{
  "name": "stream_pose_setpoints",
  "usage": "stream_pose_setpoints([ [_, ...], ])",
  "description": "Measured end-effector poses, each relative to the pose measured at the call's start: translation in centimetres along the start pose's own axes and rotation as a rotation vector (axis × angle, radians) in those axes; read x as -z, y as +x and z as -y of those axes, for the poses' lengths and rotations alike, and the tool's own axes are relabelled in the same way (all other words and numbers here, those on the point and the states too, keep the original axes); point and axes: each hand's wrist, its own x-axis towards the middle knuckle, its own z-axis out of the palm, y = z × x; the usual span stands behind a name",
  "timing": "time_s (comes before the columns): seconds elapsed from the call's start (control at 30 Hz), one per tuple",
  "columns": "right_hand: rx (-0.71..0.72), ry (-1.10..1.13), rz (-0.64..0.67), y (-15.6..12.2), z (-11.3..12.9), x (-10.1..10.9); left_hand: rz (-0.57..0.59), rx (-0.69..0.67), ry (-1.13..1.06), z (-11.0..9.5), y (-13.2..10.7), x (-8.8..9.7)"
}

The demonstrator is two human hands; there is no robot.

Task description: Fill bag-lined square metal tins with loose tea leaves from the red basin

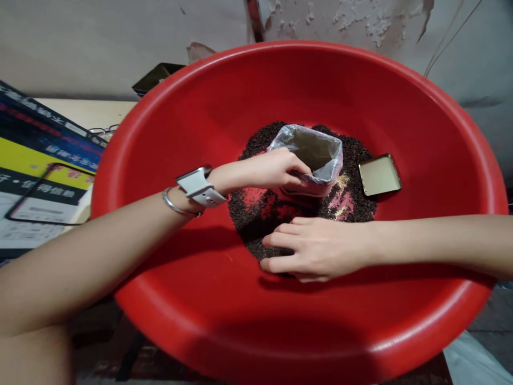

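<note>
Inside a large red plastic basin [192, 299] lies a ring of dark, loose, dried tea leaves [256, 235]. My left hand [276, 168] grips the near rim of a pink tin [316, 188] lined with a clear plastic bag [334, 166]. The tin is tilted with its mouth toward me, amid the leaves. Just in front of it, my right hand [316, 248] rests palm down, fingers apart, their tips among the leaves. A small square tin lid [380, 175], pale side up, lies at the right edge of the leaves.
At left stands a printed board or box [44, 176] in blue, yellow and green, beside a pale table surface [100, 111]. A dark open tin [158, 76] sits behind the basin's left rim. A wall with peeling paint [340, 21] rises behind.
</note>
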Motion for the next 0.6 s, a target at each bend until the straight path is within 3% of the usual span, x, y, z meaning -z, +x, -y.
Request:
stream_pose_setpoints([
  [0.13,-0.155,0.154,0.568,-1.5,-1.4,-5.6,-0.019,-0.015,0.061,0.0,0.0,0.1],
  [0.2,-0.233,0.194,0.736,-2.1,-2.4,-7.0,-0.014,-0.007,0.073,0.0,0.0,0.1],
  [0.43,-0.331,0.153,0.721,-1.5,-3.1,-6.1,-0.033,0.004,0.076,0.1,0.1,-0.1],
  [0.6,-0.46,0.21,0.805,-1.6,-3.0,-6.1,-0.015,-0.008,0.075,0.2,0.1,-0.1],
])
